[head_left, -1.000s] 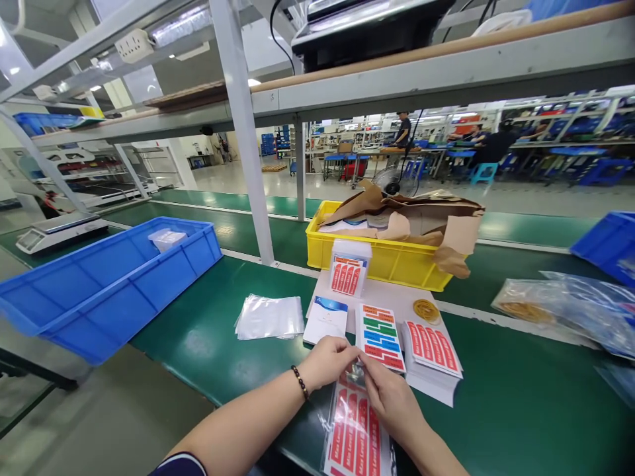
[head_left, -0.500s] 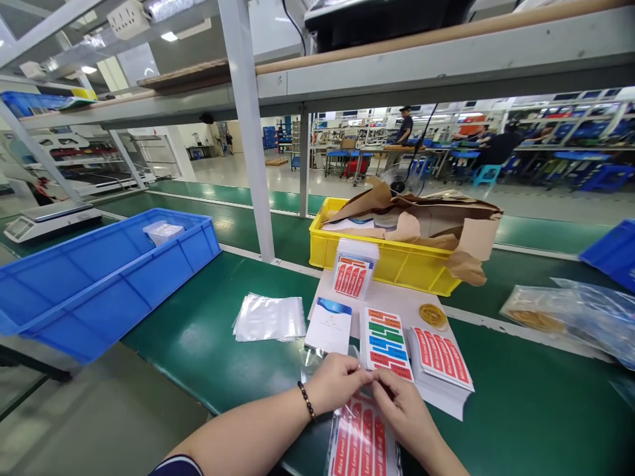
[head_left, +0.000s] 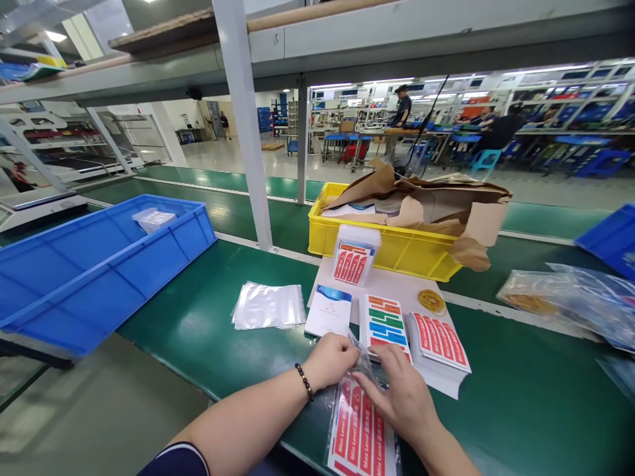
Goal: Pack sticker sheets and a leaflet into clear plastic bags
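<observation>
A clear plastic bag with a red label sheet inside lies on the green belt at the near edge. My left hand pinches the bag's top edge, fingers closed. My right hand rests on the bag's upper right, fingers curled onto the plastic. Just beyond the hands lie a stack of coloured label sheets, a stack of red label sheets and a white-and-blue card stack. A pile of empty clear bags lies to the left.
A yellow crate holding brown paper stands behind, with a label pack leaning on it. A large blue bin is at left. Rubber bands and a bag of bands lie right. A steel post rises centre. People work far behind.
The bag's open top has been lifted between my hands, and my right hand has slid a little right and down onto the bag. The camera tilted down slightly.
</observation>
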Tool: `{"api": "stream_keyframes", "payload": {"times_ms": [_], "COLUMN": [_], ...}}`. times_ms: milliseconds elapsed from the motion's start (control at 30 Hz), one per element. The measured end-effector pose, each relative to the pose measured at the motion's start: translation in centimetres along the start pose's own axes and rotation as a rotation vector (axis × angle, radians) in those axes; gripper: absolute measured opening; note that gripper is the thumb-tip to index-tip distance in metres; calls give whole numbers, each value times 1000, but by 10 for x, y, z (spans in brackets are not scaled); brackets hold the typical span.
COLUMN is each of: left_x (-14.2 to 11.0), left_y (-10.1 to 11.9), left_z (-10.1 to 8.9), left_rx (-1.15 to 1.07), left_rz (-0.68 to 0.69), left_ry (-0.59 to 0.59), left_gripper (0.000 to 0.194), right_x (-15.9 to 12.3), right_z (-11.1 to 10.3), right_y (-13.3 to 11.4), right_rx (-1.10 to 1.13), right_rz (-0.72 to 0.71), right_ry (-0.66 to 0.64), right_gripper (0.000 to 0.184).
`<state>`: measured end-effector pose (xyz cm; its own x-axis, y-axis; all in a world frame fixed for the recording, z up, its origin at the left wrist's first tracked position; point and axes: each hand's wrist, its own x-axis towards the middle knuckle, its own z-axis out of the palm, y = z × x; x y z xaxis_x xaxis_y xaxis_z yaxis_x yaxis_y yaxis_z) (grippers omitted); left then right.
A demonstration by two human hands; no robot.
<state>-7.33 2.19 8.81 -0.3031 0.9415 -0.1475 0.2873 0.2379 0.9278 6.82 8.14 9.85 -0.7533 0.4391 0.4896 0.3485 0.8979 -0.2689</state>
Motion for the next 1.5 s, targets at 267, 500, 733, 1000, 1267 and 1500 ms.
{"api": "stream_keyframes", "payload": {"times_ms": [267, 500, 733, 1000, 1267, 1500], "left_x": [-10, -10, -12, -9, -12, 3], "left_y": [22, 17, 18, 9, 10, 5], "left_z": [-23, -28, -27, -22, -25, -25], "left_rx": [122, 432, 360, 28, -331, -1021], "left_rz": [460, 454, 381, 347, 165, -188], "left_ry": [114, -268, -556, -1050, -905, -554], "left_gripper": [23, 18, 13, 15, 41, 82], "right_x": [3, 10, 23, 68, 67, 38], "right_z": [-15, -52, -24, 33, 14, -50], "right_y": [11, 26, 26, -9, 2, 14], "right_rx": [373, 523, 324, -142, -66, 157], "right_rz": [94, 144, 20, -208, -194, -122], "right_ry": [-289, -601, -167, -253, -179, -134], "right_gripper": [23, 31, 21, 43, 24, 25]}}
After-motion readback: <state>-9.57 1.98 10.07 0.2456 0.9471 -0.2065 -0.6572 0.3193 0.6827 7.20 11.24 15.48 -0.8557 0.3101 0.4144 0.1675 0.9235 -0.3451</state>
